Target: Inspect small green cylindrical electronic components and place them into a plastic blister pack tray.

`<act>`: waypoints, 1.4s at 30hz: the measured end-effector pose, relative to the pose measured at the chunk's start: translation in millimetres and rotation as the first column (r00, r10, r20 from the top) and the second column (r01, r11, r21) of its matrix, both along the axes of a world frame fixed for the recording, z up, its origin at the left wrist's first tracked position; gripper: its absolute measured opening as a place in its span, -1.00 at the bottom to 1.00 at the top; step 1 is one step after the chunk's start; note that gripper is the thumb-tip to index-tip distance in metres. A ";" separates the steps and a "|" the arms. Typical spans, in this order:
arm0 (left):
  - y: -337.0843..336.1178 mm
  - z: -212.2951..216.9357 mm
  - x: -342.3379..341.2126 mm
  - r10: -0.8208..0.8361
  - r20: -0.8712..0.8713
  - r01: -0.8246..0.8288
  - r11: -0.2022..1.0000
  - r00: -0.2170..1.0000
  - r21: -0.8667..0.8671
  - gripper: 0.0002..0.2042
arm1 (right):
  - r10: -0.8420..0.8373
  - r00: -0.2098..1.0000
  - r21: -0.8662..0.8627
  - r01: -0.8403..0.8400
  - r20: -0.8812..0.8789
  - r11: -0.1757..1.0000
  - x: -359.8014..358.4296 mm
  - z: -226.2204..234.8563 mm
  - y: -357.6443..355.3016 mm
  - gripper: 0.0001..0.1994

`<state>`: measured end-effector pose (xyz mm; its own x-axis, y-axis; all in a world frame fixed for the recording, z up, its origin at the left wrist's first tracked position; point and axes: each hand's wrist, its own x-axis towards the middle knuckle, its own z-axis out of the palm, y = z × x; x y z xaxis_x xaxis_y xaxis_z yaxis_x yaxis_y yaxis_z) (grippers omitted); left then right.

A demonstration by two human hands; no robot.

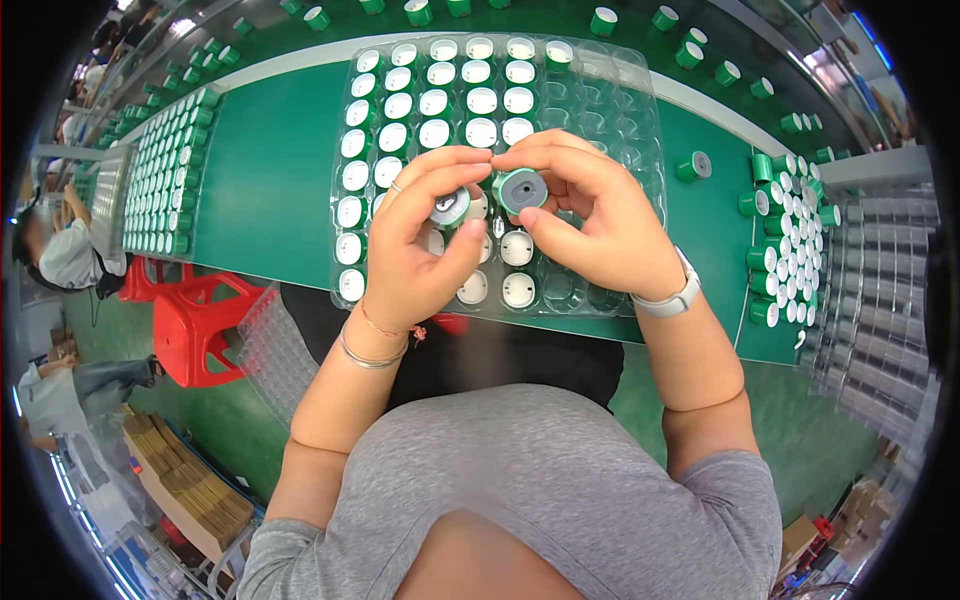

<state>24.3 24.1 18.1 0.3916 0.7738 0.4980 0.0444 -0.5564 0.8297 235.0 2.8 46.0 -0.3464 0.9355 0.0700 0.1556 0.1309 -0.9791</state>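
Both my hands are raised over a clear plastic tray (620, 135) with rows of round pockets. Closed around a short green cylinder with a dark grey end (522, 190) is my right hand (590, 205), thumb at its lower edge. My left hand (420, 225) curls its fingers and thumb around a small round piece with a silver-grey face (450, 207), partly hidden by the fingers. The fingertips of the two hands nearly meet. Green cylinders with white tops (434, 133) fill the tray's left columns; pockets on its right side hold none.
Right of the tray, a lone green cylinder (694, 166) lies on the green table (270, 170). Many more crowd the right end (790, 250). A filled tray (165, 180) stands far left. Others line the conveyor behind. A red stool (200, 320) and a person (65, 245) are at left.
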 end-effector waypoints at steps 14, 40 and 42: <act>-1.1 -9.6 5.7 -0.104 0.204 0.093 0.994 0.973 0.063 -0.23 | -0.048 0.996 0.025 0.050 -0.074 0.998 -2.5 0.4 2.8 -0.56; -1.1 -10.3 6.4 -0.036 0.207 0.035 0.999 0.978 0.008 -0.22 | -0.083 0.995 0.132 0.076 0.049 0.988 -3.8 1.6 2.6 -0.58; -1.2 -10.5 6.1 -0.028 0.226 0.031 1.000 0.974 -0.006 -0.21 | -0.083 0.995 0.134 0.076 0.052 0.988 -4.0 1.4 3.2 -0.59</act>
<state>30.3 22.9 7.6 0.2924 0.7688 0.5687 -0.1612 -0.5466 0.8218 231.1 6.0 47.4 -0.2785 0.9441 0.1766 0.2261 0.2432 -0.9433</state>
